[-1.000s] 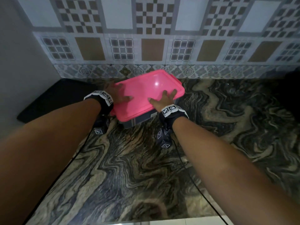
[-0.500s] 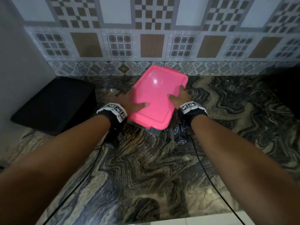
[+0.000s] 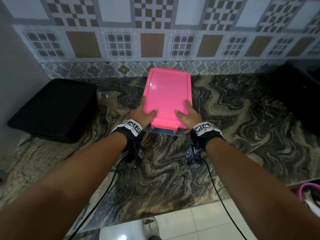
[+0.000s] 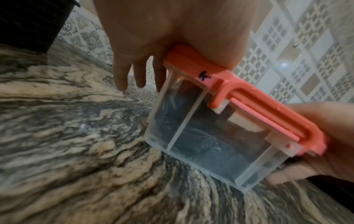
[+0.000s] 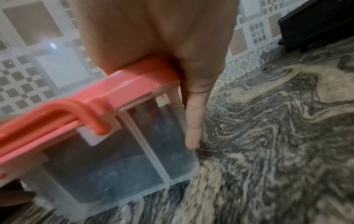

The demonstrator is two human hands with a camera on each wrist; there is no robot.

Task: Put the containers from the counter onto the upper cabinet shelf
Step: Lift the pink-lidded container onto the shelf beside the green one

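A clear plastic container with a pink lid (image 3: 168,94) is at the back of the marble counter (image 3: 155,179), its long side pointing at the tiled wall. My left hand (image 3: 143,113) grips its near left corner, thumb on the lid and fingers down the side. My right hand (image 3: 187,115) grips the near right corner the same way. In the left wrist view the container (image 4: 201,136) looks tilted, a pink latch on its near end and a "K" written on the lid rim. In the right wrist view my fingers (image 5: 193,121) run down the clear wall (image 5: 114,151).
A black box (image 3: 53,110) sits on the counter to the left, against the grey side wall. Another dark object (image 3: 301,101) stands at the far right. White floor tiles (image 3: 199,220) show past the counter's front edge, and a pink rim (image 3: 306,189) shows at the lower right.
The container has turned from lying crosswise to pointing lengthwise at the wall. Both hands have shifted from its long side to the two near corners.
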